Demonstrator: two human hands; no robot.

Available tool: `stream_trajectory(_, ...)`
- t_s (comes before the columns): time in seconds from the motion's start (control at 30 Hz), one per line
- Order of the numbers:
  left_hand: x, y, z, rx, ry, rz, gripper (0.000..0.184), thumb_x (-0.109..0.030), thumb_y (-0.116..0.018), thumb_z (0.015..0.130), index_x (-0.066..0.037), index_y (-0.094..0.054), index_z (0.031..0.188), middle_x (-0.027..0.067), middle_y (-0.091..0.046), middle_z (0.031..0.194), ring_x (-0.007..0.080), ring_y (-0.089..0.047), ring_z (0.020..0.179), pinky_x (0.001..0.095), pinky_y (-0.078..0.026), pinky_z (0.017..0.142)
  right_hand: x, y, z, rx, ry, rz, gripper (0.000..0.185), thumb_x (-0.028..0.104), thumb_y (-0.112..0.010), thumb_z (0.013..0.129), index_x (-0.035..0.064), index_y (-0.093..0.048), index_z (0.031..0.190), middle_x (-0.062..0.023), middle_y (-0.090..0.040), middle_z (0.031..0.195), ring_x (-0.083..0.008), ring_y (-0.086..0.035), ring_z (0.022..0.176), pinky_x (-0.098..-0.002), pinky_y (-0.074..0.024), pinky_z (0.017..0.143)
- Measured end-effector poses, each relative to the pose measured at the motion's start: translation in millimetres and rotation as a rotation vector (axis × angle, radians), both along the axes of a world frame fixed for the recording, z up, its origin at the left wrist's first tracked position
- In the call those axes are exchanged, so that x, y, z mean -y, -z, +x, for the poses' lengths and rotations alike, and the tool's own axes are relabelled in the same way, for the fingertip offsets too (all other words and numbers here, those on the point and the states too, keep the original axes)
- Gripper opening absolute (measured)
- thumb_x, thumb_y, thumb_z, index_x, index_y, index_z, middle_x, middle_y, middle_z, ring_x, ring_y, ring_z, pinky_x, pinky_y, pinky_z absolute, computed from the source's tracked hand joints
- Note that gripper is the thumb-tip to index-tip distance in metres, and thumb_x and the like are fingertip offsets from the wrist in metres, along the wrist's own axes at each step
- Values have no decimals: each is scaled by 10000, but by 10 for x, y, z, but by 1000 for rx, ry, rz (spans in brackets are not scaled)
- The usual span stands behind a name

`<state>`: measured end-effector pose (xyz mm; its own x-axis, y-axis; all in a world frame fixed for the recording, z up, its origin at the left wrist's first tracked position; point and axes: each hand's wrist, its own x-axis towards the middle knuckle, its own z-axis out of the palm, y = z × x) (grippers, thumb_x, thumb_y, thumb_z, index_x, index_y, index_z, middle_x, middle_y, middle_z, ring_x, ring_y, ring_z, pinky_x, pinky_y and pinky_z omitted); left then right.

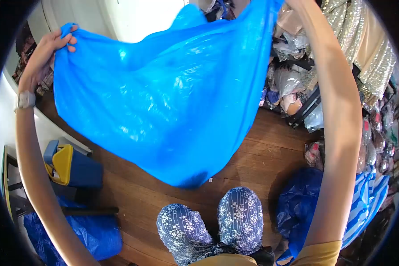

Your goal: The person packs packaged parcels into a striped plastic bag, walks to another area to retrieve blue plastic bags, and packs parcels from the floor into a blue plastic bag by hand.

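Observation:
A large bright blue plastic bag [164, 102] hangs spread out in front of me, its lower part sagging above the floor. My left hand [60, 42] pinches its upper left corner between thumb and fingers. At the top edge of the view, my right hand [295, 3] is raised by the bag's upper right corner, which is drawn taut up to it. The fingers of that hand are cut off by the frame. A watch [25, 100] is on my left wrist.
Below lie my knees in patterned trousers [239, 213] and a wooden floor [270, 150]. A blue bin with a yellow rim [84, 168] stands left, near a dark blue bag [97, 237]. Plastic-wrapped goods [292, 84], sequinned cloth [341, 26] and another blue bag [299, 199] are right.

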<state>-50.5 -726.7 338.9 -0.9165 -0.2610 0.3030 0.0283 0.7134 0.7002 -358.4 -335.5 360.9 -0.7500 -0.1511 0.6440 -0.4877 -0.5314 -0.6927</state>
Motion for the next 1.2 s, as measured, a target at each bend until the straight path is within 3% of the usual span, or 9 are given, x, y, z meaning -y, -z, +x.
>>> stream_trajectory(0.23, -353, -492, -770, 138, -41, -336, 428, -447, -440, 829, -83, -534, 1034, -9, -559, 820, 10, -485, 665, 157, -371, 535, -1205, -221, 460, -166, 542, -96, 195, 195, -424, 795, 66, -496, 667, -38, -426, 552, -147, -408, 512, -299, -346, 522)
stream_trajectory(0.3, -736, -338, -1043, -266, -59, -351, 429, -428, -457, 823, -79, -522, 1064, 47, -565, 932, 54, -526, 784, 164, -398, 655, -1280, -226, 758, -256, 829, -37, 204, 201, -429, 787, 29, -529, 737, -68, -484, 608, -165, -451, 566, -301, -361, 576)
stream_trajectory(0.4, -1224, 95, -1613, -426, 54, -154, 377, -197, -608, 757, 151, -526, 876, 203, -570, 742, 211, -567, 581, 291, -516, 450, -1362, -87, 654, -465, 832, 101, 361, 246, -444, 774, -63, -539, 935, -198, -564, 828, -232, -533, 802, -296, -377, 741)
stream_trajectory(0.5, -1533, 315, -1684, -504, 138, -100, 489, -207, -587, 758, 101, -396, 1087, 213, -550, 895, 281, -556, 796, 346, -474, 658, -1382, 86, 539, -241, 1626, 264, 617, 319, -456, 755, -70, -304, 1209, -289, -321, 1230, -381, -320, 1144, -333, -279, 944)
stream_trajectory(0.57, -1405, 530, -1653, -457, 269, -419, 440, -392, -472, 817, -50, -499, 1092, 71, -551, 987, 95, -521, 867, 216, -410, 731, -1851, 362, 408, -26, 1461, 598, 512, 322, -464, 767, -58, -373, 1099, -250, -386, 1091, -346, -389, 1036, -328, -328, 840)
stream_trajectory(0.73, -1932, 1592, -188, 70, 923, 109, 399, -303, -515, 792, -29, -500, 1081, 130, -519, 1038, 188, -506, 921, 277, -406, 767, -2313, 868, 377, 368, 919, 1690, 459, 437, -538, 746, -14, -609, 788, -164, -594, 682, -263, -590, 748, -329, -455, 564)
stream_trajectory(0.9, -2546, 2221, 1085, 342, 1787, 773, 371, -215, -558, 766, -8, -502, 1070, 189, -488, 1089, 281, -491, 975, 338, -402, 803, -2374, 1600, 413, 71, 757, 1652, 484, 442, -545, 738, 0, -592, 932, -218, -585, 891, -301, -562, 869, -351, -415, 783)
stream_trajectory(1.07, -2486, 2529, 1372, 435, 1754, 866, 363, -221, -593, 735, -1, -515, 1013, 235, -404, 1176, 366, -425, 1059, 397, -386, 834, -2098, 1938, 559, -305, 1342, 1605, 481, 408, -537, 755, 10, -540, 1025, -238, -506, 1054, -331, -467, 1032, -380, -364, 859)
stream_trajectory(1.2, -2515, 2665, 1449, 325, 1681, 876, 219, -128, -583, 731, 8, -515, 888, 226, -450, 1103, 366, -458, 991, 397, -401, 793, -1097, 1854, 1450, -474, 975, 1128, 338, 247, -580, 760, 7, -537, 994, -199, -509, 1065, -332, -452, 1041, -385, -336, 887)
